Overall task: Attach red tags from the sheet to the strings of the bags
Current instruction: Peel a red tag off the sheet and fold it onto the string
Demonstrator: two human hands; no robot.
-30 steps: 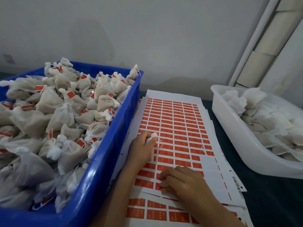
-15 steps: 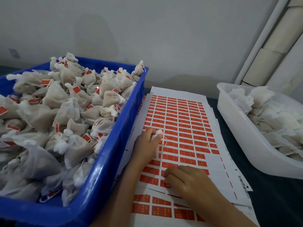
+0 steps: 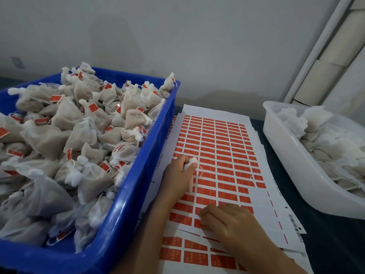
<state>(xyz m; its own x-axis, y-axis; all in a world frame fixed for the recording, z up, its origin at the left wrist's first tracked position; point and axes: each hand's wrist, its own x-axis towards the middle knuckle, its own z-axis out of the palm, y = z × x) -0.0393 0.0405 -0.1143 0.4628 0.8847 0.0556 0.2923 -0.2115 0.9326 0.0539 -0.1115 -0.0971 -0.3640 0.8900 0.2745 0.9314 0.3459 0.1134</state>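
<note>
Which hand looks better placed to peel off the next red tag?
The right hand: its fingertips already rest on the near red tags of the sheet, while the left hand grips a small bag.

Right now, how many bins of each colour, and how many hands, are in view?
Blue bin: 1
White bin: 1
Hands: 2, left hand and right hand
Total: 4

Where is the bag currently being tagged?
In the head view, the bag is gripped in the left hand, resting on the sheet of red tags just right of the blue crate.
</note>
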